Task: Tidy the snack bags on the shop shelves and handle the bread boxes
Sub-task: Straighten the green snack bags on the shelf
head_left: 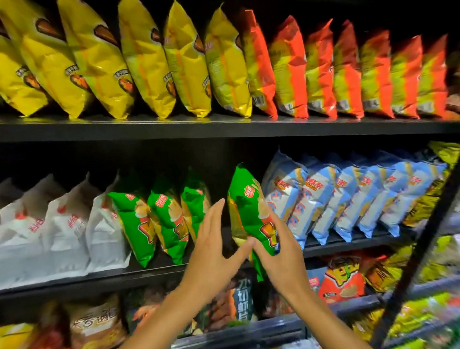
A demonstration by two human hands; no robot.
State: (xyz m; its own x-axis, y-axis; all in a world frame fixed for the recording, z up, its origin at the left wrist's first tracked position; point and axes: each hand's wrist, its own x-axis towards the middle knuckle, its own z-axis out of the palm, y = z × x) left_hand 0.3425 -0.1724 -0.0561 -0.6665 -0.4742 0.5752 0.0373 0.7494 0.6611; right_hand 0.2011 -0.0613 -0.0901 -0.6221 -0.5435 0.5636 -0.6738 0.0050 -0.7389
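2 hands reach to the middle shelf (229,259). Right hand (280,255) grips a green snack bag (249,208) by its lower part, holding it upright in the gap between 3 other green bags (166,217) and the row of blue bags (347,193). Left hand (212,254) is spread flat with straight fingers just beside the bag, its thumb touching the bag's lower edge. Yellow bags (106,60) and orange bags (352,70) line the upper shelf (165,127).
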